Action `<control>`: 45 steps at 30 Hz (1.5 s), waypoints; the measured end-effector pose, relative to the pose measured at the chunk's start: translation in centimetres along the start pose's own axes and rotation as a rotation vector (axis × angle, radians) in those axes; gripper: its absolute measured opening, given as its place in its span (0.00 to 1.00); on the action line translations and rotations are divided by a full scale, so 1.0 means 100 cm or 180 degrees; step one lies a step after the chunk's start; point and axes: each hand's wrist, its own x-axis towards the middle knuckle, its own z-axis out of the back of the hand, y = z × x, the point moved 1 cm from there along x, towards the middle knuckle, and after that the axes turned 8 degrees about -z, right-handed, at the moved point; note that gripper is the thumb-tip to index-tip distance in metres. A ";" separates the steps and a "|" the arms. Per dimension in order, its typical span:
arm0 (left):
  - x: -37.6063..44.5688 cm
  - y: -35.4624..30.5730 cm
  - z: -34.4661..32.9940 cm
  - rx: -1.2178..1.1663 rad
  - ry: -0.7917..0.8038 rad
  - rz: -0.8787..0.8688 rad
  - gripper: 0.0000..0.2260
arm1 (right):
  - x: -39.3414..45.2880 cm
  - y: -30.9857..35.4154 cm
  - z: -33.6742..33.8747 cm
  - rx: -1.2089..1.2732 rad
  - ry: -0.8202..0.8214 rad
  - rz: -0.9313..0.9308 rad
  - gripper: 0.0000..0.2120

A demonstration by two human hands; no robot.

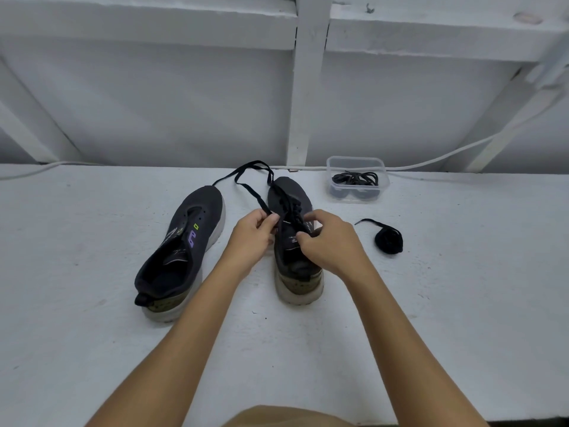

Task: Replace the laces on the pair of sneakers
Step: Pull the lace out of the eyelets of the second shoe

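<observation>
1. Both hands work at the right sneaker (295, 241): the left hand (251, 238) pinches a flat black lace (246, 183) between thumb and curled fingers just left of the eyelets; the right hand (329, 241) has its fingertips curled onto the lacing over the tongue, pinching a strand there.
2. White painted surface (431, 303), rough and speckled, carries everything; a white wall with beams rises at the far side.
3. Two dark knit sneakers with thick, pale, scuffed soles stand side by side, toes pointing far; the left sneaker (181, 251) has bare eyelets, a purple mark and a small green tab on its side, and lies angled, well apart from the hands.
4. One lace runs from the right sneaker in a loose loop toward the far edge, its tail touching the left sneaker's toe.
5. One clear plastic tub (357, 179), rectangular with rounded corners, sits far right, holding a tangle of thin black laces.
6. One black lace bundle (388, 239), wound tight with a short tail sticking out, lies right of the right sneaker.
7. One white cable (431, 161) trails along the far edge.
</observation>
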 end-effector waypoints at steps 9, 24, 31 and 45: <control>0.001 0.002 -0.001 -0.0016 -0.0014 -0.0005 0.14 | 0.028 0.012 -0.011 -0.0634 -0.0212 0.0471 0.10; 0.003 0.005 0.004 -0.0081 0.0259 -0.0093 0.07 | 0.042 0.005 -0.033 -0.0558 -0.0338 0.0584 0.08; 0.002 0.003 0.003 -0.0102 0.0283 -0.0061 0.08 | 0.045 0.001 -0.035 -0.0178 -0.0295 0.0517 0.09; 0.007 0.007 0.001 -0.0069 -0.0222 -0.0118 0.07 | 0.039 -0.011 -0.014 0.1243 0.0091 0.0483 0.07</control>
